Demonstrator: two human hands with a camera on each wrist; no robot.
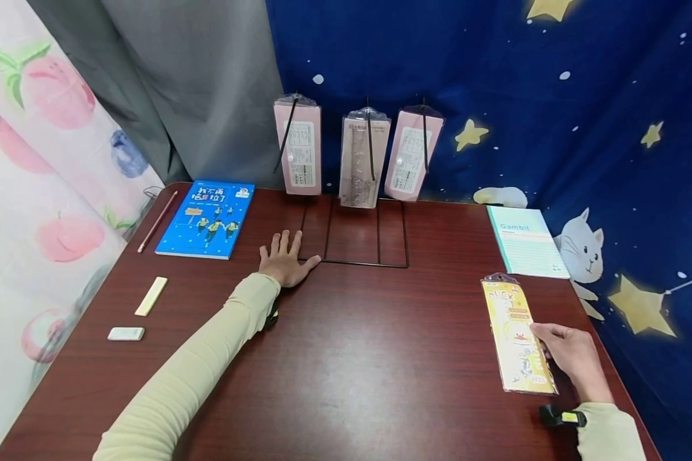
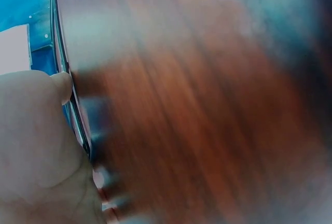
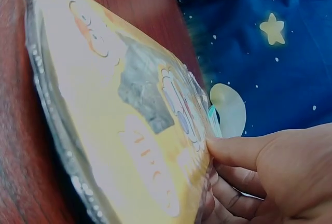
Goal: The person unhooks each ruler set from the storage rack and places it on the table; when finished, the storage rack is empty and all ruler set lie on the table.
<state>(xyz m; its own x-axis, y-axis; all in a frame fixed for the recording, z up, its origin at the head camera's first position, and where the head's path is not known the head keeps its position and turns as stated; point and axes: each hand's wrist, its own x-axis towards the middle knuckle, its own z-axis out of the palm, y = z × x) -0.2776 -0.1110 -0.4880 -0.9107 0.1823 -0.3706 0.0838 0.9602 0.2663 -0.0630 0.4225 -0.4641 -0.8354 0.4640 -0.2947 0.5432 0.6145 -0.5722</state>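
My right hand [image 1: 571, 355] pinches a flat yellow package in clear plastic [image 1: 516, 339] by its right edge, thumb on the near face and fingers behind. Printed cartoon shapes and a clear hang tab at its top show in the head view; the right wrist view has the package [image 3: 150, 177] close up, tilted. With fingers spread, my left hand [image 1: 285, 264] rests at the front left corner of a black wire rack [image 1: 363, 262], its thumb over the front bar. Pink packages [image 1: 302, 153] hang from the rack's hooks, and a clear-fronted package [image 1: 360, 160] hangs in the middle.
A blue book [image 1: 207, 221] and a pencil [image 1: 157, 222] lie at the back left. Nearer are a cream strip [image 1: 151, 296] and a white eraser [image 1: 125, 333]. A notebook [image 1: 527, 243] lies at the back right. Behind the table hangs a blue curtain [image 1: 496, 64].
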